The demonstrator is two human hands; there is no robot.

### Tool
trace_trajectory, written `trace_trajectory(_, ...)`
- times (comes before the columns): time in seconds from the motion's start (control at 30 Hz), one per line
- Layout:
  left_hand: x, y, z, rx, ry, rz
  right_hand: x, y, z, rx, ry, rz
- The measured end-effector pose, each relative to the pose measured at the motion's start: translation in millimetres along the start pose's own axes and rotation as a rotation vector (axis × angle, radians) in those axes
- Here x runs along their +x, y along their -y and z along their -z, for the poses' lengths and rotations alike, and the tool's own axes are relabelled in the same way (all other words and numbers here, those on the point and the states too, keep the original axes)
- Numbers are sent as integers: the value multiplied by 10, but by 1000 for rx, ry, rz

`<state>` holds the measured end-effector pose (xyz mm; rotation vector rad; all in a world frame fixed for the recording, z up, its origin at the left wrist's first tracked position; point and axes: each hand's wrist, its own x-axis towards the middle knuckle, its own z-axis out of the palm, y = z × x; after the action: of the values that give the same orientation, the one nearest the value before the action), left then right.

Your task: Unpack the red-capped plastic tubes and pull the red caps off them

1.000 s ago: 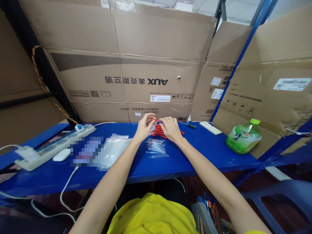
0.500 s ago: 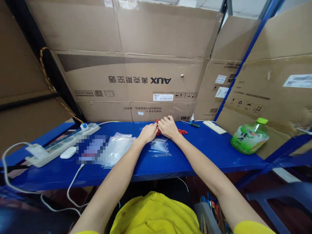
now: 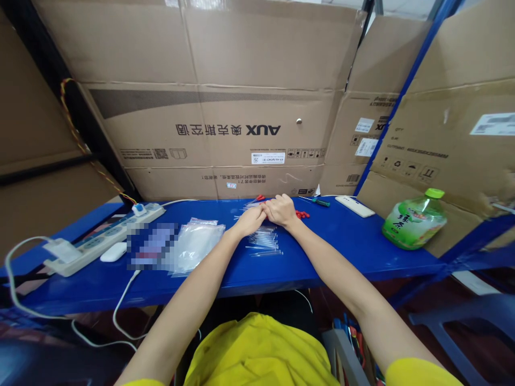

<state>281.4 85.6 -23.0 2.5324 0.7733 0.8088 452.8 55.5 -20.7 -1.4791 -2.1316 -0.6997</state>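
My left hand [image 3: 252, 220] and my right hand [image 3: 280, 209] are pressed together on the blue shelf [image 3: 330, 252], fingers curled over a cluster of small red pieces [image 3: 301, 214] and clear tubes. Most of that cluster is hidden under my hands. A few red pieces show to the right of my right hand and a red tip [image 3: 259, 198] shows behind my left hand. Several clear plastic tubes [image 3: 263, 242] lie in a row just in front of my hands.
Clear plastic bags [image 3: 195, 244] lie left of the tubes, beside a blurred patch. A power strip [image 3: 100, 238] and white cable sit at far left. A green screwdriver [image 3: 317, 201], a white remote [image 3: 354, 206] and a green bottle [image 3: 414, 225] lie to the right. Cardboard boxes [image 3: 225, 128] wall the back.
My left hand came down from a raised pinch and closed against my right hand. The red pieces that showed between my hands are now mostly covered.
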Motion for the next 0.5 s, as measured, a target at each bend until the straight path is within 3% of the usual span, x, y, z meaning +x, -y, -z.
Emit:
trace_trajectory(0.13, 52, 13, -26, -153, -31, 19, 10, 4, -4, -6, 0, -32)
trace_trajectory(0.37, 45, -29, 48, -172, -55, 36, 36, 67, -9, 33, -5, -71)
trace_trajectory(0.5, 39, -58, 49, -333, -47, 115, 38, 66, -24, -1, -55, -42)
